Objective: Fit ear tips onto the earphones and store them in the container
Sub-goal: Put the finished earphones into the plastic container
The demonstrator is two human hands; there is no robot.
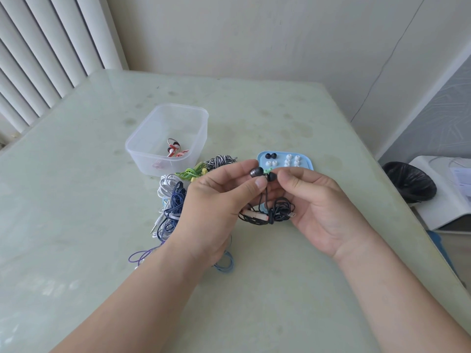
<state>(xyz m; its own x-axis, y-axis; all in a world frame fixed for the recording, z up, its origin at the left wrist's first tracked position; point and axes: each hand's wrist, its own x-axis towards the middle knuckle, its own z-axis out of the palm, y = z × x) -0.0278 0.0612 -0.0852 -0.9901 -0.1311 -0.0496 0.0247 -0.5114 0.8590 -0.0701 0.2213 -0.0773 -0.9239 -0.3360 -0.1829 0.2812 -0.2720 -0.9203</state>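
Clear container (146,163) holds red-and-white earphones (174,149); right of it, blue tray (280,154) carries ear tips (288,157); nearer, left hand (216,200) and right hand (318,202) each pinch one bud of the black earphones (279,210)

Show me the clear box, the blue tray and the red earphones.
clear box (142,161): head view, front wall.
blue tray (307,161): head view, bare right end.
red earphones (172,149): head view, buds inside the box.

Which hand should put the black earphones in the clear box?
Probably the left hand: it pinches an earbud of the black earphones, and the clear box sits on its side, farther from the right hand.
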